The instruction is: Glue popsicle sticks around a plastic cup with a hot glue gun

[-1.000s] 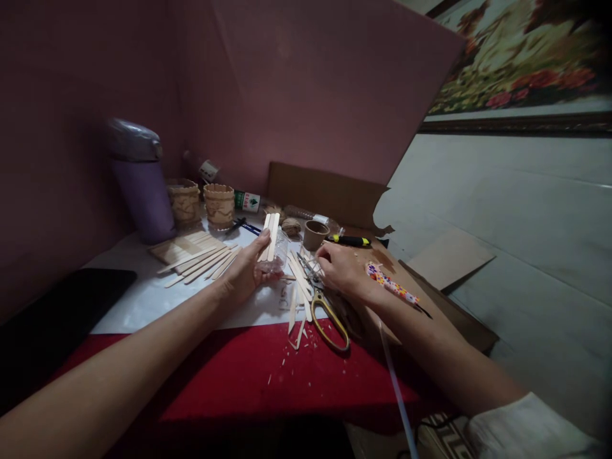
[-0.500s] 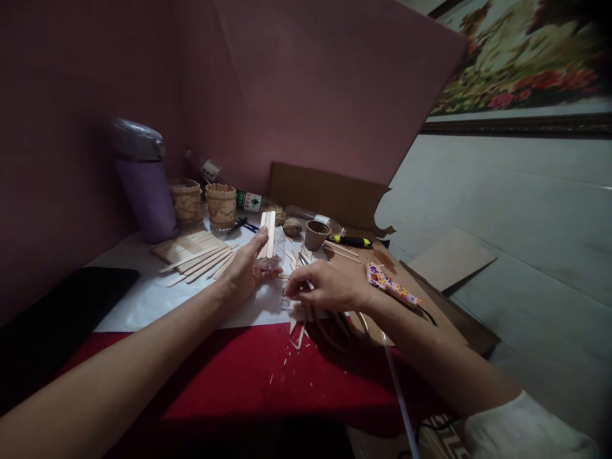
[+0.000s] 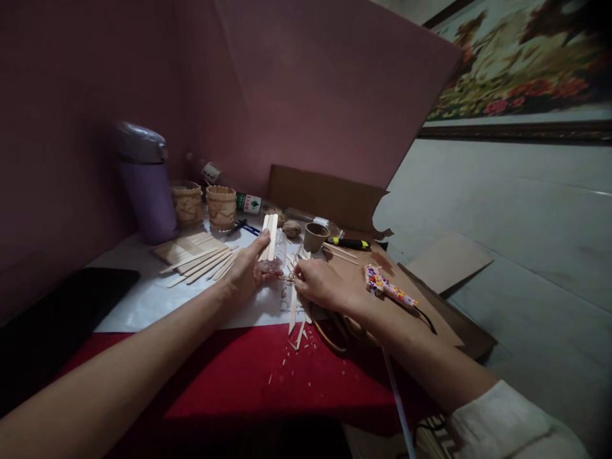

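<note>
My left hand [image 3: 251, 261] is closed round a clear plastic bottle piece [image 3: 278, 252] that has several upright craft sticks [image 3: 269, 237] against its side. The thumb presses on the sticks. Just to the right, my right hand [image 3: 313, 280] has its fingers pinched together over a litter of sticks and thin scraps; what they hold, if anything, is too small to tell. Scissors with large loop handles [image 3: 335, 344] lie partly under the right wrist. Loose cut sticks [image 3: 293, 312] lie below the fingers, near the edge of the white sheet.
Left: a purple tumbler [image 3: 150, 191], two carved cups [image 3: 222, 207] and a stack of sticks [image 3: 198, 255]. Behind and right: twine balls [image 3: 291, 229], a small pot [image 3: 315, 236], a yellow-black cutter [image 3: 351, 243] and a flowered glue gun [image 3: 389, 287] on cardboard. A dark slab [image 3: 95, 293] lies far left.
My right hand has moved slightly up and right, its fingers now drawn closer together. More of the scissors and cut sticks shows below it. My left hand has barely moved.
</note>
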The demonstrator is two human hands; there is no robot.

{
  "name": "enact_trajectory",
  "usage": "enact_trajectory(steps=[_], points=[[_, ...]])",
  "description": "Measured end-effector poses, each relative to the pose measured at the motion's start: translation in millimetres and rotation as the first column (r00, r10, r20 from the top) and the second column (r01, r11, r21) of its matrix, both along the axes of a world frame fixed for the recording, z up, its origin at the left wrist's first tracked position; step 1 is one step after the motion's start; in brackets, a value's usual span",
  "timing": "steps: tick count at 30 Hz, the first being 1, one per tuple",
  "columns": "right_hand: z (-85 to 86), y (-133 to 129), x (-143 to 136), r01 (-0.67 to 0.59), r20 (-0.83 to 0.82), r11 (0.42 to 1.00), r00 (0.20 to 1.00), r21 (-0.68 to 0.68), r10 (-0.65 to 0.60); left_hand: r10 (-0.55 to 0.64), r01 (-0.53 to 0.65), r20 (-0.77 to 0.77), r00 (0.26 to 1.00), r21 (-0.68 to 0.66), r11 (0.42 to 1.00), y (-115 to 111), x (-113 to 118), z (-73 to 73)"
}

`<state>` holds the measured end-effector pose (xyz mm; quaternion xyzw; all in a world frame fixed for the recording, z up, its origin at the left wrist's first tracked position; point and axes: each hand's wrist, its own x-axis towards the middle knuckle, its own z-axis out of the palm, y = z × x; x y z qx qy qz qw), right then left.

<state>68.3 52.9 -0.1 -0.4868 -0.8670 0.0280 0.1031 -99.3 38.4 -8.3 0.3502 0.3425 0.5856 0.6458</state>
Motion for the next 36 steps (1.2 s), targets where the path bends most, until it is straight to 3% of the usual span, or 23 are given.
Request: enact_trajectory(steps=[3, 7, 9, 11, 13, 18, 22, 26, 32, 34, 36], points=[[2.3, -2, 2, 0.009, -0.037, 1.000, 0.999, 0.010, -0.009, -0.004, 0.004, -0.007, 1.000, 0.005, 1.000, 0, 0, -0.4], [7.4, -10, 9, 0.076, -0.110, 0.971, 0.993, 0.227, -0.052, 0.001, -0.001, 0.013, 1.000, 0.040, 0.999, -1, 0, -0.5], [8.1, -16, 10, 0.002, -0.041, 0.967, 0.999, 0.255, 0.009, 0.013, -0.014, 0.021, 1.000, 0.035, 0.999, -1, 0, -0.6], [7.7, -20, 10, -0.152, 0.077, 0.973, 0.987, 0.173, 0.141, 0.013, -0.014, 0.022, 1.000, 0.009, 1.000, 0, 0, -0.6], [8.0, -22, 8, -0.211, 0.160, 0.971, 0.968, 0.113, 0.192, -0.001, 0.001, 0.022, 1.000, -0.012, 1.000, 0, 0, -0.4], [16.2, -23, 2, 0.023, 0.195, 0.994, 0.980, 0.109, -0.044, -0.002, 0.002, 0.011, 1.000, -0.004, 1.000, 0, 0, -0.5], [18.9, -19, -4, 0.085, 0.208, 0.995, 0.974, 0.043, -0.092, 0.003, -0.003, 0.009, 1.000, 0.014, 1.000, 0, 0, -0.5], [14.8, -8, -9, 0.162, 0.092, 0.987, 0.983, -0.023, -0.159, -0.004, 0.004, -0.012, 1.000, 0.008, 1.000, -1, 0, 0.4], [10.6, 7, 0, 0.171, -0.079, 0.980, 0.981, -0.099, -0.179, -0.009, 0.009, -0.005, 1.000, 0.011, 1.000, 0, -1, -0.9], [11.0, 9, 7, 0.145, -0.288, 0.966, 0.936, -0.215, -0.205, 0.000, 0.000, 0.006, 1.000, 0.018, 1.000, 0, -1, -1.4], [12.9, 10, 14, 0.067, -0.529, 0.930, 0.807, -0.361, -0.263, 0.021, -0.021, 0.009, 1.000, 0.016, 1.000, 0, -1, -1.4]])
